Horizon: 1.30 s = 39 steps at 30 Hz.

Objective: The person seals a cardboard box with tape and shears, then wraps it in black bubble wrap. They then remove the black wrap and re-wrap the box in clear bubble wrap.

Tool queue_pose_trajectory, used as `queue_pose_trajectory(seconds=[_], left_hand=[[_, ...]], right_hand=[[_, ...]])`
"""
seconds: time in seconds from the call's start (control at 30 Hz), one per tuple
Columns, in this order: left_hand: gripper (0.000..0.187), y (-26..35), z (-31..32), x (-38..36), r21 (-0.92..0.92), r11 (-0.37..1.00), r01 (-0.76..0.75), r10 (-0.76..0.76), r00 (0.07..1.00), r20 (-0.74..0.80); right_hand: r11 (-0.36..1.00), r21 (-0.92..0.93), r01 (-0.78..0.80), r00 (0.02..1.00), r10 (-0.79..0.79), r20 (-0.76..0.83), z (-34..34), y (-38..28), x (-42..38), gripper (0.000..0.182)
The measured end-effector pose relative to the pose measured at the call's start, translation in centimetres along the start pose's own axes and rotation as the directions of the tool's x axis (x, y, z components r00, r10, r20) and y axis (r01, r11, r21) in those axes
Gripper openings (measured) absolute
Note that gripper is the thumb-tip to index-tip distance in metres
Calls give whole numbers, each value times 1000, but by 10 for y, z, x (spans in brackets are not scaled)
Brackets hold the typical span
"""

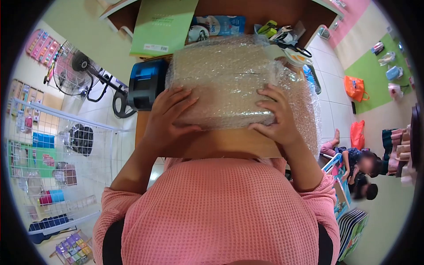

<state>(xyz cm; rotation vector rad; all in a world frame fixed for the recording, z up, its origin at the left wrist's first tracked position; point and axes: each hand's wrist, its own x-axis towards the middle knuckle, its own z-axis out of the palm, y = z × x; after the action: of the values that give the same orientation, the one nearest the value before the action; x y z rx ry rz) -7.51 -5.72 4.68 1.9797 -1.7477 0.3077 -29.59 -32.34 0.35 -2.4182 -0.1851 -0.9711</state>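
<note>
A flat, brownish package wrapped in bubble wrap (221,84) lies on the wooden table (221,143), near its front edge. My left hand (170,115) rests on the package's left side, fingers spread over the top and thumb along the front edge. On the right side lies my right hand (277,115), its fingers apart on the wrap and its thumb at the front corner. More bubble wrap (304,104) spreads out to the right of the package and hangs past the table's side.
A black and blue device (148,84) stands left of the package. Behind are a green folder (164,26), a blue packet (225,25) and scissors (291,47). A fan (79,62) and wire rack (62,163) stand left; two people (364,165) are at the right.
</note>
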Motion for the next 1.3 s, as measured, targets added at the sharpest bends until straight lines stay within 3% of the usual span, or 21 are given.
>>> queue_pose_trajectory(seconds=[0.03, 0.27, 0.43, 0.67, 0.77, 0.87, 0.93, 0.97, 1.03, 1.07, 1.13, 1.17, 1.23, 1.3], left_hand=[[74, -5, 4, -4, -53, 998, -23, 20, 998, -62], [68, -25, 11, -9, -124, 986, -109, 93, 987, -128], [74, -28, 7, -9, -74, 986, -149, 144, 987, -67], [75, -28, 13, -12, -60, 988, -146, 139, 985, -101], [68, -27, 11, -10, -154, 980, -123, 104, 987, -126], [64, -23, -3, -6, -134, 985, -106, 96, 993, -75], [66, -14, -26, 3, -214, 976, -40, 53, 997, 54], [66, -14, -35, 10, -210, 977, -46, 56, 997, 45], [78, -16, -49, 19, -200, 979, 34, 13, 973, 232], [78, -14, -46, 26, -195, 980, 36, 10, 973, 229], [103, -1, -36, 42, 6, 1000, 28, -29, 991, 129], [103, -1, -30, 43, 10, 1000, 29, -30, 992, 124], [117, -3, -18, 45, 20, 997, 70, -73, 975, 210], [121, -6, -20, 47, 47, 997, 59, -69, 965, 255]], right_hand=[[1000, 22, -8, 1000, 8, -19, 0, 3, 0, 65], [997, 66, -38, 999, 40, -37, -2, 8, -4, 75], [999, 5, -32, 999, 32, 17, -4, 10, -4, 79], [999, -28, -47, 999, 47, 9, -3, 9, -2, 79], [999, -32, -36, 999, 36, 4, -3, 9, -2, 79], [1000, -11, -25, 999, 25, 27, -6, 9, -2, 77], [990, 140, -33, 999, 32, 8, -10, 4, 1, 72], [991, 135, -23, 1000, 23, 6, -11, 4, 1, 72], [982, 172, -78, 997, 79, 2, -8, 6, 0, 67], [982, 175, -73, 997, 73, 2, -7, 6, 0, 67], [979, 134, -157, 986, 163, -38, -6, 7, -2, 65], [980, 134, -150, 987, 157, -38, -5, 7, -1, 65], [991, 40, -124, 990, 126, -60, -3, 9, 2, 66], [989, 38, -140, 989, 141, -39, -5, 7, 6, 67]])
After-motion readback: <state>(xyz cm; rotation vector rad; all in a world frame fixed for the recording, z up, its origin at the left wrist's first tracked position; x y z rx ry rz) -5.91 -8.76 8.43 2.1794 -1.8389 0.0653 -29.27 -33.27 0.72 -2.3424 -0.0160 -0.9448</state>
